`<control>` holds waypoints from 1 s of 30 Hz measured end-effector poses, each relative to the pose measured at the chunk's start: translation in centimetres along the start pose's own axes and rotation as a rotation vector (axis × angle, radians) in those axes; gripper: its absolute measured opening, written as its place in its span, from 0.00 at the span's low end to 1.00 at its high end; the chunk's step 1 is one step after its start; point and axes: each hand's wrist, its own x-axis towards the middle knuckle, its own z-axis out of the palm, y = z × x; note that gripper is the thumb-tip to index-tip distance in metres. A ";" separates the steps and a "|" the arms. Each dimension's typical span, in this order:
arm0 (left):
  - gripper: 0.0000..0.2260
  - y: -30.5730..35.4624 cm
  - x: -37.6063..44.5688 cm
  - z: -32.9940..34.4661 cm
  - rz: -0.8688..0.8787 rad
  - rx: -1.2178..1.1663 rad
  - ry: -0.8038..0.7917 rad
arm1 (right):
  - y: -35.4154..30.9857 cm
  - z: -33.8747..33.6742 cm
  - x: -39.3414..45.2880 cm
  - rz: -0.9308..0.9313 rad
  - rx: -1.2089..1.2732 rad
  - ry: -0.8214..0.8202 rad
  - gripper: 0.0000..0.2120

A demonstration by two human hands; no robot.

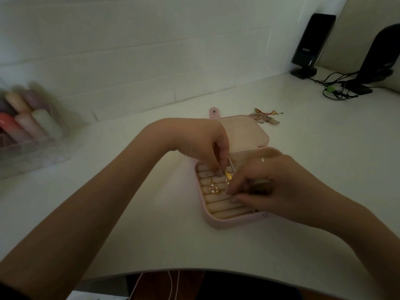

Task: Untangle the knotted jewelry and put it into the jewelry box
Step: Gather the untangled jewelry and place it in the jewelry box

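Observation:
A pink jewelry box (pixel 218 224) lies open on the white desk, its lid (pixel 246 133) folded back. Cream ring rolls fill its left part. A pink-stoned gold piece (pixel 213 189) lies on the rolls. My left hand (pixel 207 146) reaches down from above and pinches a thin chain with a gold pendant (pixel 228 175) over the rolls. My right hand (pixel 268 182) covers the box's right side, its fingertips down on the rolls beside the pendant; what they touch is hidden. A beaded bracelet with red and gold tassels (pixel 265 118) lies behind the lid.
A clear organizer with pastel candles (pixel 28 124) stands at the left, blurred. Two black speakers (pixel 309 46) with tangled cables (pixel 337 89) occupy the back right corner. The desk's front edge curves just below my forearms, with cords hanging beneath it.

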 end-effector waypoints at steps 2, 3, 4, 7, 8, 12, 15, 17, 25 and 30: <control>0.05 0.1 0.0 -0.1 0.002 0.003 -0.005 | 0.0 0.1 -0.1 -0.035 0.002 -0.059 0.05; 0.05 0.1 0.0 -0.1 0.003 0.005 -0.006 | 0.0 0.0 -0.2 -0.040 0.022 -0.079 0.04; 0.05 0.2 -0.1 -0.1 0.001 0.007 -0.007 | -0.1 -0.2 -0.2 -0.038 0.043 -0.094 0.03; 0.04 0.2 -0.1 -0.1 -0.004 0.013 -0.003 | -0.2 -1.0 -0.3 -0.030 0.120 -0.099 0.08; 0.04 0.2 -0.1 -0.1 -0.006 0.016 -0.002 | -0.1 -1.2 -0.3 -0.010 0.188 -0.104 0.10; 0.05 0.3 0.0 -0.1 -0.019 0.031 0.001 | 0.3 -1.8 -0.4 0.097 0.335 -0.049 0.11; 0.05 0.3 -0.2 -0.3 -0.017 0.019 -0.006 | 0.8 -2.5 -0.4 0.175 0.293 0.054 0.16; 0.06 0.2 -0.5 -0.5 -0.015 0.007 -0.008 | 1.2 -3.2 -0.3 0.240 0.257 0.144 0.17; 0.05 -1.3 -0.4 -0.4 0.045 -0.179 0.365 | 7.2 -6.4 0.7 0.556 -0.019 0.509 0.04; 0.02 -1.9 2.0 1.3 0.023 -0.234 0.607 | 14.1 -6.2 3.7 0.634 -0.232 0.396 0.11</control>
